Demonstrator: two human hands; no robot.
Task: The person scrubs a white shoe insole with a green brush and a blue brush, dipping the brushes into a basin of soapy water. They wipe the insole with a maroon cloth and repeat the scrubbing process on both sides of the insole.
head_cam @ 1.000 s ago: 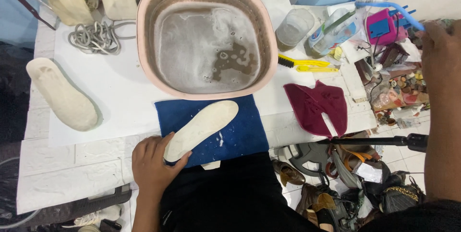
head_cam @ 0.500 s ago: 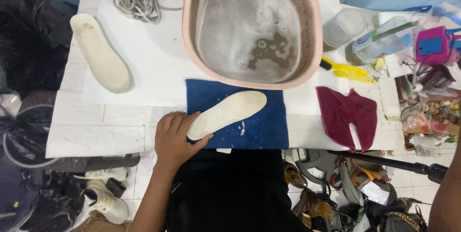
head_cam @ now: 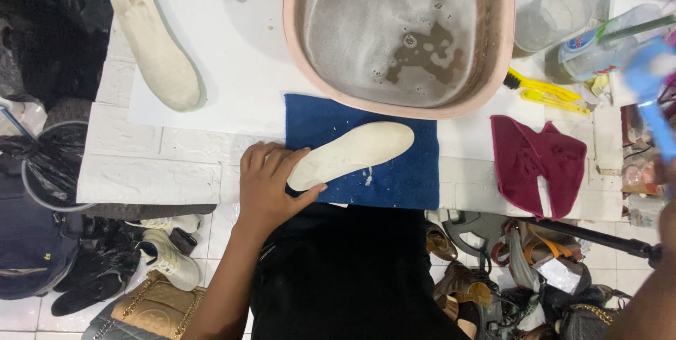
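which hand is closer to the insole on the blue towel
Left. The left hand grips the heel end of the insole, which lies on the blue towel. The right hand, blurred at the frame's right edge beyond the maroon cloth, is well away from it.

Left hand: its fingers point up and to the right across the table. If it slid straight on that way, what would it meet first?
The left hand already rests on the heel end of the white insole. Going on, it would run along the insole over the blue cloth, then probably meet the pink basin.
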